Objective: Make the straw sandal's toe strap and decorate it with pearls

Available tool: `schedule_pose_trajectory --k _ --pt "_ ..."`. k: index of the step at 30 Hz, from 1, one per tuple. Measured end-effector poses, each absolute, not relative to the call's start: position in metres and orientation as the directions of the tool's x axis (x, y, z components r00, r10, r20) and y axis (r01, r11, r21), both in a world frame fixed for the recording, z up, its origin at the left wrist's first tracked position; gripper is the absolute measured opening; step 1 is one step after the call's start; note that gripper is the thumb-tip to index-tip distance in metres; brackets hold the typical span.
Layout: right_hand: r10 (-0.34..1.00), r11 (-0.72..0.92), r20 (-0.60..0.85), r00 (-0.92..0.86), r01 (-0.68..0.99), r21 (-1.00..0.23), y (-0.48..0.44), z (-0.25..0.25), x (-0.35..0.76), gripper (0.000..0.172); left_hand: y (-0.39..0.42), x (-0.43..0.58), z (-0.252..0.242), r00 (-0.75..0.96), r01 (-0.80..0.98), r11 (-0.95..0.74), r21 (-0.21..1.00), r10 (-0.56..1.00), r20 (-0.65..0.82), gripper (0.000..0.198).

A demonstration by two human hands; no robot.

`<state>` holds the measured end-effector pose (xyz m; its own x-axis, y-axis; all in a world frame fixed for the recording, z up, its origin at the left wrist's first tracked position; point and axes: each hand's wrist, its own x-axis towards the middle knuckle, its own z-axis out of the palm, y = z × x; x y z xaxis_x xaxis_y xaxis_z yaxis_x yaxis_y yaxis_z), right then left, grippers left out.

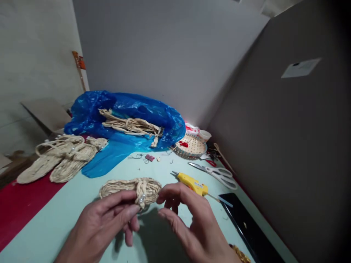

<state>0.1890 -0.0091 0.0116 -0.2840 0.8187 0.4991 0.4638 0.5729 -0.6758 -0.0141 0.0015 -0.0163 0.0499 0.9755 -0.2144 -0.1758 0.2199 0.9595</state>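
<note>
A small braided straw sandal (117,186) is at the centre front, with a woven strap and shiny clear beads (142,200) across it. My left hand (104,223) holds it by the strap, thumb and fingers pinched at the beads. My right hand (189,219) is just to the right of the sandal's end, thumb and forefinger apart, with nothing seen between them. A yellow glue gun (193,183) lies behind my right hand, its nozzle pointing left.
Finished-looking straw sandals (65,160) lie at the left beside a blue plastic bag (126,106) holding straw cords (131,125). White-handled scissors (219,175), a woven basket (192,146) and a black flat object (249,226) are on the right.
</note>
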Motion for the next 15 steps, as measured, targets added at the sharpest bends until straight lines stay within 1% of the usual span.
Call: schedule_pose_trajectory --k 3,5,7,9,10,12,15 --pt "0.742 0.666 0.603 -0.292 0.421 -0.616 -0.012 0.001 0.18 0.011 -0.005 -0.011 -0.012 -0.008 -0.125 0.208 0.97 0.978 -0.211 0.026" --pt "0.659 0.742 0.693 -0.292 0.405 -0.534 -0.008 -0.001 0.178 0.014 -0.008 -0.008 -0.012 -0.039 -0.103 0.199 0.975 0.978 -0.204 0.021" --pt "0.584 0.789 0.747 -0.318 0.44 -0.429 -0.005 -0.001 0.177 0.014 -0.01 -0.005 -0.013 -0.08 -0.09 0.214 0.973 0.972 -0.221 0.019" --pt "0.55 0.784 0.762 -0.342 0.526 -0.329 -0.007 0.0 0.175 0.011 -0.011 -0.001 -0.013 -0.144 -0.077 0.236 0.969 0.959 -0.245 0.017" --pt "0.558 0.764 0.751 -0.353 0.573 -0.297 -0.008 0.001 0.175 0.013 -0.011 0.0 -0.014 -0.18 -0.066 0.24 0.968 0.952 -0.249 0.017" --pt "0.573 0.731 0.729 -0.373 0.636 -0.249 -0.013 0.003 0.173 0.02 -0.012 0.001 -0.015 -0.237 -0.044 0.239 0.97 0.941 -0.242 0.016" --pt "0.569 0.731 0.701 -0.429 0.654 -0.193 -0.018 0.005 0.173 0.036 -0.013 0.001 -0.017 -0.203 -0.05 0.252 0.967 0.945 -0.257 0.016"
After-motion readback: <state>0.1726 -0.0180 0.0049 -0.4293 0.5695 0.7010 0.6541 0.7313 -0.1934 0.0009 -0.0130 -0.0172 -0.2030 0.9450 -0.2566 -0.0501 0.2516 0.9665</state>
